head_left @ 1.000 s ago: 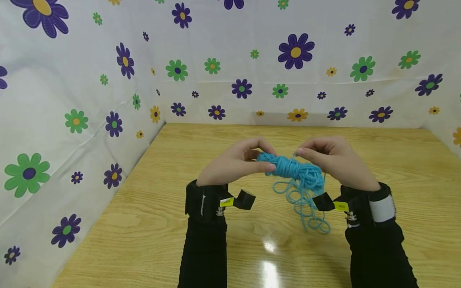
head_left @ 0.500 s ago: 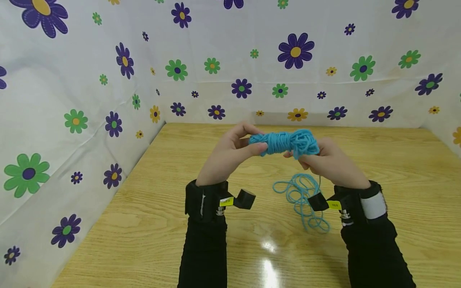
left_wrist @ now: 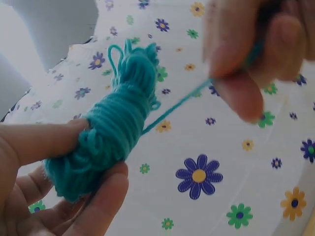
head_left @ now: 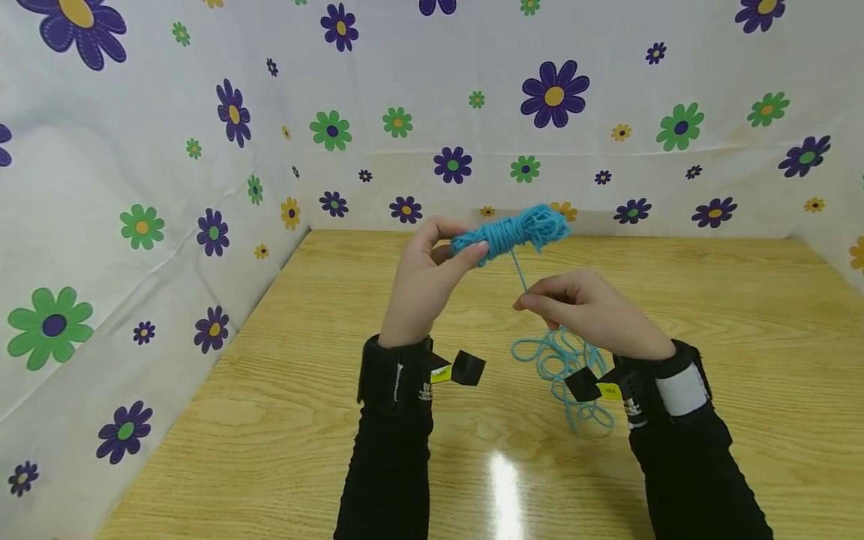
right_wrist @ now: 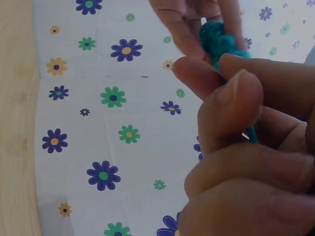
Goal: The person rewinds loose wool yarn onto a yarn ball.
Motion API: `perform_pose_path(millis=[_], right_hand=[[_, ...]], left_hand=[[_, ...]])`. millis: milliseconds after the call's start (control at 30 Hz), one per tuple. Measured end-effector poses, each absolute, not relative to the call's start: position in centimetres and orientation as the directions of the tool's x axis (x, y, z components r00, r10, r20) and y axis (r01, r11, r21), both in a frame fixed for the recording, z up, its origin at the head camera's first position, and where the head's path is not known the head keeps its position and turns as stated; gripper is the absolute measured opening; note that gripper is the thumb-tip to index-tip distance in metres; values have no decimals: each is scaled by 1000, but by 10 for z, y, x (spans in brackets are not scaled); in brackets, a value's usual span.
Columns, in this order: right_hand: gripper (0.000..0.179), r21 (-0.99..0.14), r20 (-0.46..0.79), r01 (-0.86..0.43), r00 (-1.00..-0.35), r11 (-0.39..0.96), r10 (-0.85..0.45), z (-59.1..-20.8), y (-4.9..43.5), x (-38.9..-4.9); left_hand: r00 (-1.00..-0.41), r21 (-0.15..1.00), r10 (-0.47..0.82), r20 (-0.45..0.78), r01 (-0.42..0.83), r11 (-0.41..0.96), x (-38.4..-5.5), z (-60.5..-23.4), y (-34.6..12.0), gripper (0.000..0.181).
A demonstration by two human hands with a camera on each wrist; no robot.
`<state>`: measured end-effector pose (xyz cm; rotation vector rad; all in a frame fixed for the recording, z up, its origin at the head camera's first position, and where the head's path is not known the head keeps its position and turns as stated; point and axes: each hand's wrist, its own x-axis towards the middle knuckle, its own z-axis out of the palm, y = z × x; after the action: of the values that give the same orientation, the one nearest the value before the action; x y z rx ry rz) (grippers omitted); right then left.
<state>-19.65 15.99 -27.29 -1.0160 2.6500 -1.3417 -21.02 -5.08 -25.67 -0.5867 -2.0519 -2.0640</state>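
Note:
My left hand (head_left: pixel 428 277) grips one end of a blue yarn skein (head_left: pixel 506 234), raised over the far part of the table and tilted up to the right. Strands wrap tightly around its middle, and loops bunch out at the free end, as the left wrist view shows of the skein (left_wrist: pixel 115 120). Below and right of it, my right hand (head_left: pixel 587 311) pinches the yarn strand (head_left: pixel 518 270) between thumb and fingers. That strand runs taut from the wrapped middle to the pinch. Under the right hand, loose yarn (head_left: pixel 556 367) lies in loops on the table, partly hidden by the wrist camera.
The wooden table (head_left: pixel 270 420) reaches back to a white flowered cloth (head_left: pixel 405 97), which also hangs along the left and right sides. Black camera mounts (head_left: pixel 467 368) stick out from both wrists.
My left hand has lifted the skein up and leftward and tilted it. The right hand passed beneath the skein, then drew down and toward me, pulling the strand straight.

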Motion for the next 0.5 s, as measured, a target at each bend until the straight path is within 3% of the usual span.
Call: perform_pose_path(millis=[267, 500], right_hand=[[17, -692, 285, -568, -782, 446, -554, -263, 164, -186], [16, -676, 333, -591, -777, 440, -534, -256, 171, -178]], left_hand=[[-891, 867, 56, 450, 451, 209, -219, -266, -47, 23], [-881, 789, 67, 469, 452, 416, -225, -271, -45, 22]])
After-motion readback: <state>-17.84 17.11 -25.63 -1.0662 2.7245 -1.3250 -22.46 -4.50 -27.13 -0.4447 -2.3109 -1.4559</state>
